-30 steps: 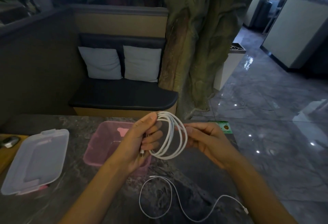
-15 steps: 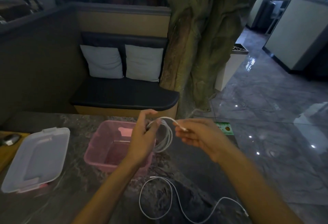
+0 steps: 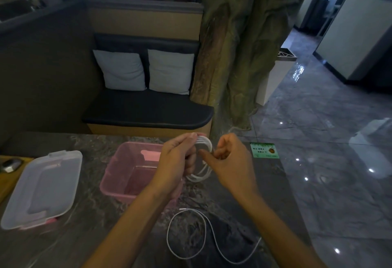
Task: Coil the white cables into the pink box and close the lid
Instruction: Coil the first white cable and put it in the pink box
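My left hand (image 3: 177,161) grips a coiled white cable (image 3: 203,174), held in the air just right of the open pink box (image 3: 125,174). My right hand (image 3: 230,159) is beside the coil with its fingers curled against the loops. A second white cable (image 3: 191,236) lies loose on the dark marble table in front of the box, one loop and a wavy tail. The clear lid (image 3: 42,187) of the box lies flat on the table to the left.
The marble table (image 3: 106,225) ends on the right at a green sticker (image 3: 264,150); beyond it is glossy floor. A wooden board with a small grey object (image 3: 10,164) sits at the far left. A bench with two cushions (image 3: 144,70) and a tree trunk (image 3: 233,55) stand behind.
The coil has been tightened and lowered toward the box's right side. My right hand has moved in closer to the coil and my left has turned over it.
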